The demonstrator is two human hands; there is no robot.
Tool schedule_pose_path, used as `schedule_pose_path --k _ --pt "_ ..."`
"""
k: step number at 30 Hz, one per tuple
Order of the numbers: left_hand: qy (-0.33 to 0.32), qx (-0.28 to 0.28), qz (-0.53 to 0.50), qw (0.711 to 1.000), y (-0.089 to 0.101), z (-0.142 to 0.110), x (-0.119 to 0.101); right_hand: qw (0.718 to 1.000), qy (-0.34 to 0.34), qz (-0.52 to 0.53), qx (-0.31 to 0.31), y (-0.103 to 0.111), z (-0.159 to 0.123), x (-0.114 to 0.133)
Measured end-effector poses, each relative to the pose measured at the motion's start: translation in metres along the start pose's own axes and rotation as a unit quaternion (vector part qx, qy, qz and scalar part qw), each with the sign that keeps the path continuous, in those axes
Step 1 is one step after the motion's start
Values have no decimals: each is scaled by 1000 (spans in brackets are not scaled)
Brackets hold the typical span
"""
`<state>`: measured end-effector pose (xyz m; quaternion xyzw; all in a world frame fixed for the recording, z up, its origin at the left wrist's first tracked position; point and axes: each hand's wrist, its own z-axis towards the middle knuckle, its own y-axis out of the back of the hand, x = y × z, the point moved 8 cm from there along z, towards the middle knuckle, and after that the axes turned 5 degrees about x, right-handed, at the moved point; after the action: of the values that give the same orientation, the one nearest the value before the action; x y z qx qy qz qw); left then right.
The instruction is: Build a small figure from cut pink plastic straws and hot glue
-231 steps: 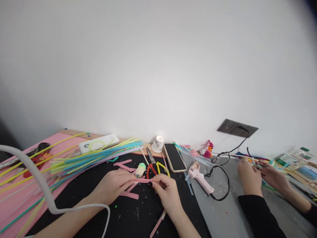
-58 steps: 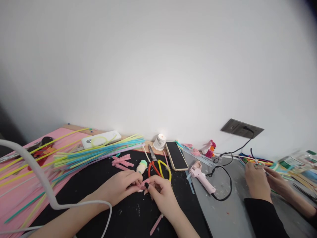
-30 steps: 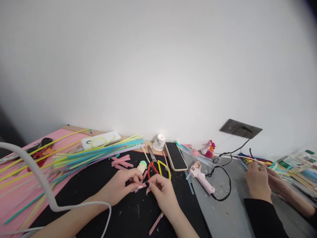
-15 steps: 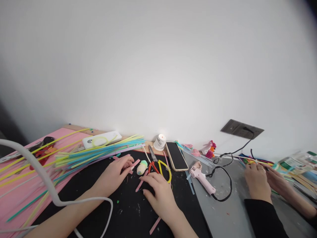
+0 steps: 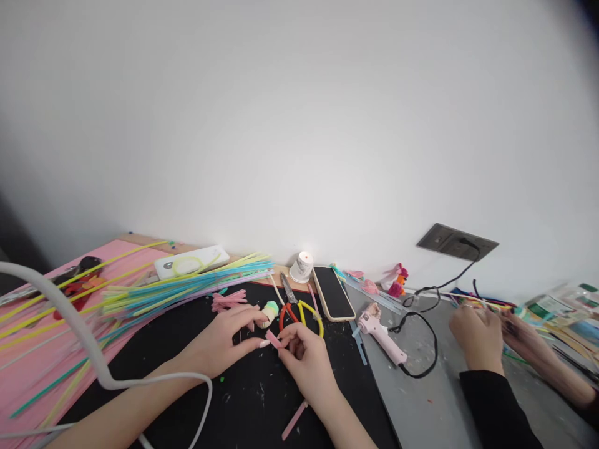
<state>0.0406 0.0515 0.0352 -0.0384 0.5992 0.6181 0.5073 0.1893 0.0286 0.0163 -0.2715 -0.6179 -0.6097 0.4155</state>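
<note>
Pink strip (image 5: 273, 338) sits at the frame's lower centre, pinched by the right hand (image 5: 309, 360); just beside it, the left hand (image 5: 223, 340) has thumb and fingers spread. Scissors (image 5: 289, 293) lie above.

fuzzy pink strip (image 5: 273, 338), smooth phone screen (image 5: 334, 293), matt black mat (image 5: 253, 399)

Reads pink on held strip (image 5: 273, 338) and sheet (image 5: 116, 249), paler on glue gun (image 5: 384, 340). Shows black on mat (image 5: 243, 399) and phone screen (image 5: 334, 293), red and yellow on scissors handles (image 5: 321, 324). Registers blue, yellow, lilac across stem bundle (image 5: 224, 273); grey print over white on cup (image 5: 301, 268).
</note>
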Motion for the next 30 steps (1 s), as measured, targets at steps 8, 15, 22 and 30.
schedule_pose_path --k 8,15,22,30 --pt "2 46 -55 997 -13 3 -11 997 -23 73 2 -2 -1 4" --pt "28 7 -80 996 -1 3 -2 991 3 130 20 13 0 8" --pt "53 -1 -152 987 7 2 2 987 7 158 16 38 -2 3" --pt "12 98 -140 985 -20 2 -12 991 -1 64 118 -11 -6 10"
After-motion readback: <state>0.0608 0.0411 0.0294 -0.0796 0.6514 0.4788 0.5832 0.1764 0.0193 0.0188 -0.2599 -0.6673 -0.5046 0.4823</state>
